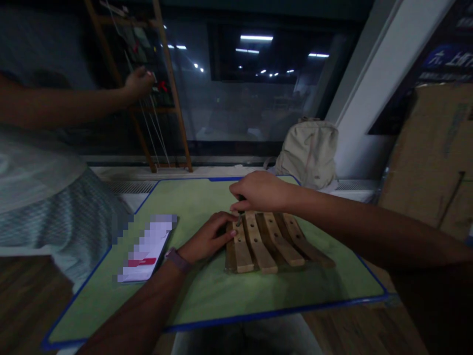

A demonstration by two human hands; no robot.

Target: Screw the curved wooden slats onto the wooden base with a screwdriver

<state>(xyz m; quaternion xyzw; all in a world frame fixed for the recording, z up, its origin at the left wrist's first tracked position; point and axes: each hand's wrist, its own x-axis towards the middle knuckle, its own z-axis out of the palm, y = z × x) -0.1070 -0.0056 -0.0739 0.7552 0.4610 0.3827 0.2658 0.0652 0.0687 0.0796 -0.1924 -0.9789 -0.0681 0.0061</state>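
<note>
A set of wooden slats [271, 242] with holes lies fanned on a green mat [207, 291]. My left hand [207, 237] rests flat on the left edge of the slats, fingers stretched out and pressing down. My right hand [260, 191] hovers over the far ends of the slats, fingers pinched round a small dark tool [240, 217] whose tip meets the leftmost slat. A watch band sits on my left wrist.
A phone [146, 249] lies on the mat's left part. Another person stands at the left, one hand [138, 84] on a wooden frame with strings [158, 98]. A beige backpack [308, 150] and cardboard boxes [432, 158] stand at the back right.
</note>
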